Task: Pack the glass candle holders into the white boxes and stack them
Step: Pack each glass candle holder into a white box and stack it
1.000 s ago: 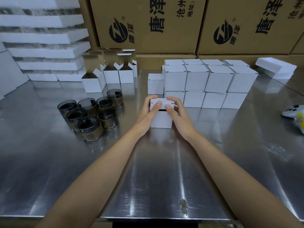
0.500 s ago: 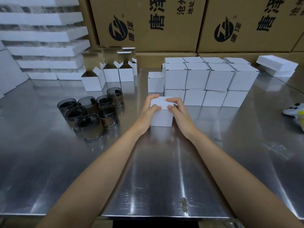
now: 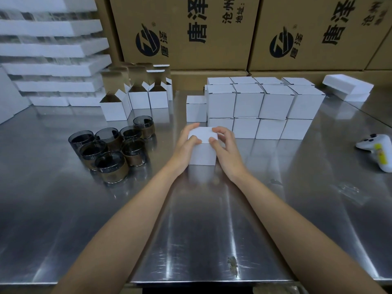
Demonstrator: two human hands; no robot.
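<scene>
Both forearms reach forward over the steel table [image 3: 191, 225] and meet at the white box [image 3: 202, 154]. The left hand [image 3: 186, 144] and right hand [image 3: 227, 149] clasp its two sides, fingers curled over the closed top and thumbs pressing the near top edge. The box stands upright on the table between the palms, with the glass candle holders [image 3: 110, 150] clustered to its left, the open boxes [image 3: 136, 97] behind and left of it, and the stacked boxes [image 3: 262, 107] just behind and to its right.
</scene>
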